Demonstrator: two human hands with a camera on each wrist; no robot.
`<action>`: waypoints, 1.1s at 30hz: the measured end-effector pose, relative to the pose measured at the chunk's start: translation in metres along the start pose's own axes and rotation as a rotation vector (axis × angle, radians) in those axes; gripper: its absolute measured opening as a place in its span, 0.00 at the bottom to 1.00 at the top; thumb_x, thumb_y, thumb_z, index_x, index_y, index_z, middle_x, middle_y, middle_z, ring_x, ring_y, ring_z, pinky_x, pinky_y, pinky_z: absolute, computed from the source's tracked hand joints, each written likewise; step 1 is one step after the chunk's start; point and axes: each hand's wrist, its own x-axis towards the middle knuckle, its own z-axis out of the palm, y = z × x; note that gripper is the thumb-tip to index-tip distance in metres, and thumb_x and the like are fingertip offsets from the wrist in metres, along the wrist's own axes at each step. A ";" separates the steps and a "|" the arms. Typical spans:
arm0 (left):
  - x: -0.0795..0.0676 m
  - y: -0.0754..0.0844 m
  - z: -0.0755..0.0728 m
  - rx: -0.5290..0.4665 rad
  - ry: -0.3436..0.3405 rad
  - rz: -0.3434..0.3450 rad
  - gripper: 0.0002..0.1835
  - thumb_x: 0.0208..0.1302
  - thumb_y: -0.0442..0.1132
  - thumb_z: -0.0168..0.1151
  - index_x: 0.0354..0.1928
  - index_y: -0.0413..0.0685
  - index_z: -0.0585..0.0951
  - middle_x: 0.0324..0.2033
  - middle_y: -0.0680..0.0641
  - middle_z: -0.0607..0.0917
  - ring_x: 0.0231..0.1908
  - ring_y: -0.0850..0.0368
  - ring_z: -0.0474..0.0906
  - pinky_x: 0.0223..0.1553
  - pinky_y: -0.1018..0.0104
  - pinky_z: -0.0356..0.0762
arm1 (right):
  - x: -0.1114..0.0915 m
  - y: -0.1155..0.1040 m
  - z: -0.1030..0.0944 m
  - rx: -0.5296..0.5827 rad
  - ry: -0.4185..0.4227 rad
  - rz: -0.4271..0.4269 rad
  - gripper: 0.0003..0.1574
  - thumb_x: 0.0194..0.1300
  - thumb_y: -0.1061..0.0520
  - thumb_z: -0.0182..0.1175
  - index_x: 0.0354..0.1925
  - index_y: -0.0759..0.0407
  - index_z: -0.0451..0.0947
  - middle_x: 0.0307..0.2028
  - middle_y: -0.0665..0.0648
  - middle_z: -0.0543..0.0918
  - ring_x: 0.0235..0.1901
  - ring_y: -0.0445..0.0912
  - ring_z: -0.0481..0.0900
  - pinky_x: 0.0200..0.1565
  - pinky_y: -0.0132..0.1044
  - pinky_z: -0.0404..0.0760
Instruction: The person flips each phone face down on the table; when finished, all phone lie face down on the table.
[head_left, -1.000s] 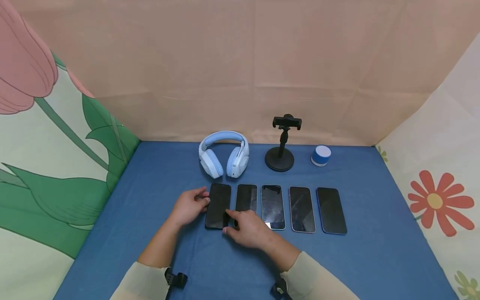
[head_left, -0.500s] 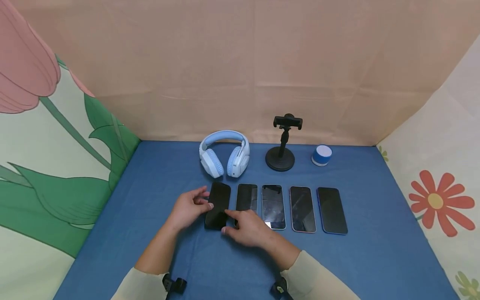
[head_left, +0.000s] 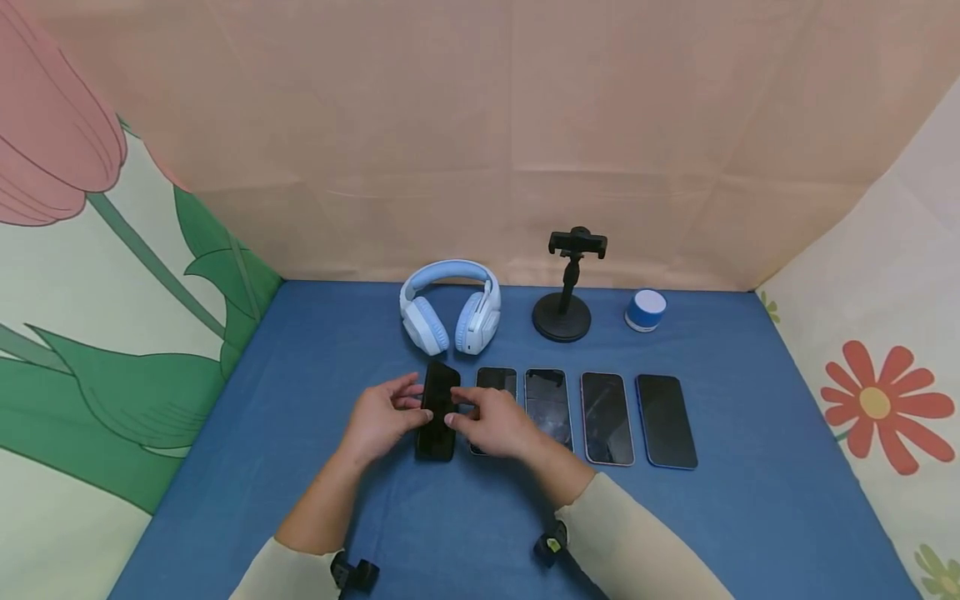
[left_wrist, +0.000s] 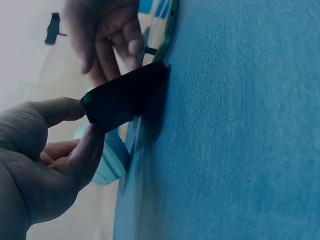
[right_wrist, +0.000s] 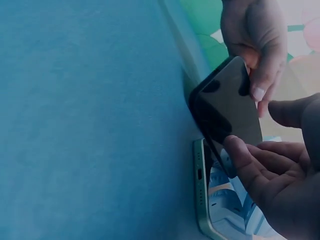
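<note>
A black phone (head_left: 435,442) stands tilted near the middle of the table, its left side raised. My left hand (head_left: 382,421) pinches its left edge, thumb over the screen and fingers under; the left wrist view shows the phone's dark underside (left_wrist: 120,95) in that pinch. At the phone's right edge, my right hand (head_left: 495,421) has thumb and forefinger spread. In the right wrist view one right fingertip touches the screen (right_wrist: 225,107). Under my right hand lies a second phone (head_left: 495,378), partly hidden; its green frame (right_wrist: 200,200) shows in the right wrist view.
Three more phones lie in the row: one with a reflective screen (head_left: 547,404), one with a pinkish edge (head_left: 606,417) and one dark blue-edged (head_left: 666,421). Behind them stand light-blue headphones (head_left: 450,268), a black phone stand (head_left: 562,318) and a small blue-and-white round container (head_left: 646,311).
The black phone lay flat; its left side has been raised and it now tilts rightward. My left thumb has moved onto the screen. My right hand has shifted up along the right edge.
</note>
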 end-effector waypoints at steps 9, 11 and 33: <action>-0.002 0.005 0.002 0.015 0.003 0.012 0.38 0.60 0.35 0.76 0.73 0.41 0.73 0.58 0.44 0.86 0.51 0.52 0.84 0.46 0.61 0.85 | 0.026 -0.010 -0.001 -0.018 0.116 0.065 0.27 0.76 0.47 0.60 0.67 0.55 0.79 0.51 0.52 0.88 0.43 0.44 0.86 0.41 0.39 0.84; -0.003 0.007 0.003 0.017 0.003 0.015 0.38 0.60 0.35 0.76 0.73 0.41 0.74 0.58 0.44 0.86 0.51 0.52 0.85 0.46 0.60 0.85 | 0.030 -0.010 0.000 -0.018 0.135 0.076 0.26 0.76 0.47 0.61 0.66 0.55 0.80 0.49 0.51 0.88 0.43 0.43 0.86 0.40 0.38 0.84; -0.006 0.011 0.017 -0.082 -0.024 0.059 0.41 0.58 0.34 0.78 0.74 0.47 0.73 0.60 0.45 0.85 0.44 0.54 0.87 0.40 0.65 0.85 | 0.041 -0.004 0.001 -0.007 0.295 0.143 0.26 0.72 0.41 0.65 0.59 0.55 0.84 0.44 0.51 0.89 0.38 0.43 0.84 0.36 0.37 0.83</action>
